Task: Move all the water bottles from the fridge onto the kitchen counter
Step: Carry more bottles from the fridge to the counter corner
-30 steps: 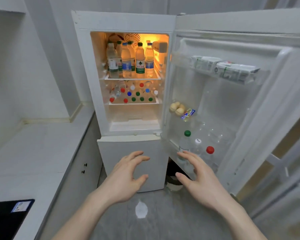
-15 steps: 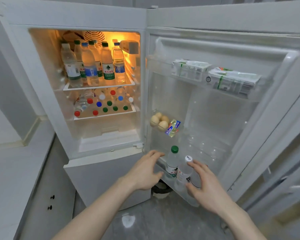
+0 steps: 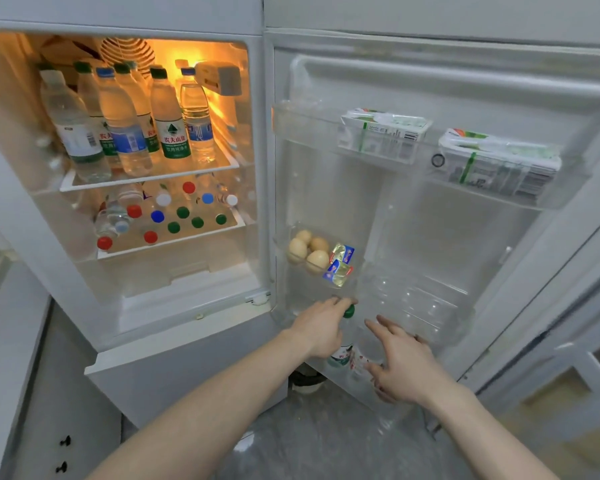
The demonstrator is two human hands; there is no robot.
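The fridge (image 3: 174, 306) stands open. Several upright water bottles (image 3: 170, 133) fill its top shelf. More bottles (image 3: 174, 220) lie on the shelf below with their coloured caps facing me. In the door's bottom bin (image 3: 430, 317) stands a green-capped bottle (image 3: 349, 310), and my left hand (image 3: 321, 327) curls round its neck and shoulder. A second clear bottle (image 3: 362, 358) stands right beside it. My right hand (image 3: 400, 362) reaches at that bottle with straight fingers, its thumb against the label. The second bottle's cap is hidden.
Eggs (image 3: 307, 251) and small foil packs (image 3: 338, 271) sit in a middle door bin. Milk carton packs (image 3: 381, 133) fill the top door rack. A white counter (image 3: 11, 323) with cabinet fronts runs along the left. Grey floor lies below.
I have moved closer to the fridge door. My left hand has closed round the green-capped bottle. My right hand has come up against the bottle beside it.
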